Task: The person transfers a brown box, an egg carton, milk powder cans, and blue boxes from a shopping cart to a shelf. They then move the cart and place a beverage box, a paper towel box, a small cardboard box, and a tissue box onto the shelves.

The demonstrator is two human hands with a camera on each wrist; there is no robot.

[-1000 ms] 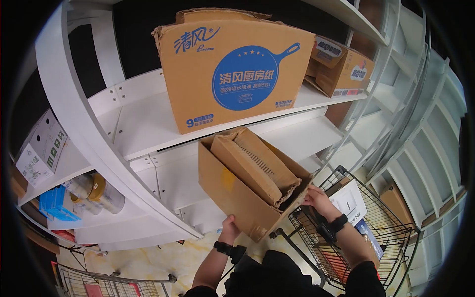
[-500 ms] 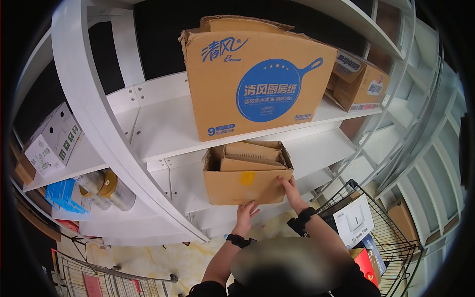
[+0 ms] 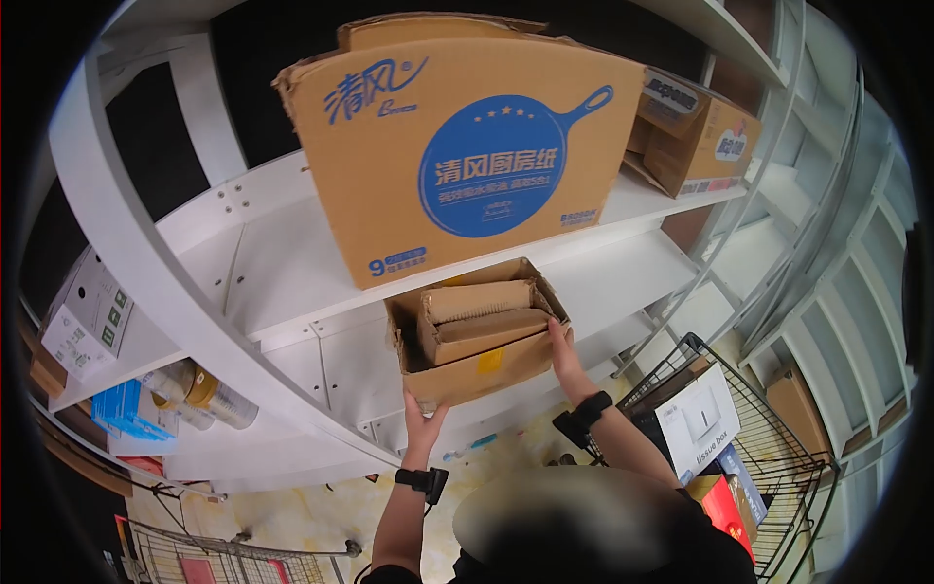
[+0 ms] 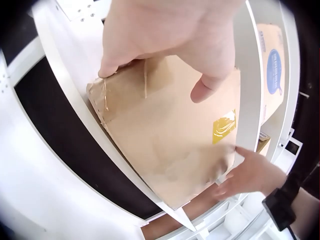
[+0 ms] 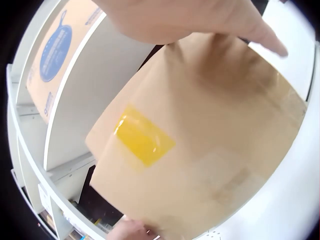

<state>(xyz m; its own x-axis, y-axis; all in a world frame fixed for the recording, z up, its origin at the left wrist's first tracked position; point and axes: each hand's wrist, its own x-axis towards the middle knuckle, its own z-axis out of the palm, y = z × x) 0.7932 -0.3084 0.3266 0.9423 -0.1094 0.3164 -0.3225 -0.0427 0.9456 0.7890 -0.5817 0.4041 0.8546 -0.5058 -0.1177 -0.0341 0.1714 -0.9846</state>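
Note:
An open-topped brown cardboard box [image 3: 455,383] with a yellow tape patch is held up at a lower white shelf. Inside it lie folded cardboard pieces [image 3: 482,321]. My left hand [image 3: 421,428] grips its lower left corner, the thumb against the front face and the fingers round the side and underneath. At the right end my right hand [image 3: 567,360] holds it, thumb near the upper front edge and the other fingers mostly hidden beyond the side. In the left wrist view the box's broad face [image 4: 165,130] fills the space between both hands.
A large kitchen-paper carton [image 3: 389,185] stands on the shelf above, beside a smaller carton [image 3: 715,146]. At right, a wire cart [image 3: 788,467] carries a white tissue box [image 3: 699,423]. Jars [image 3: 219,394] and a blue pack [image 3: 131,409] sit on the left shelf. A white upright [image 3: 185,302] rises beside them.
The cardboard box has turned from a diagonal pose to run along the shelf, its opening now tipped towards me. My left hand has shifted from its bottom edge to the left corner.

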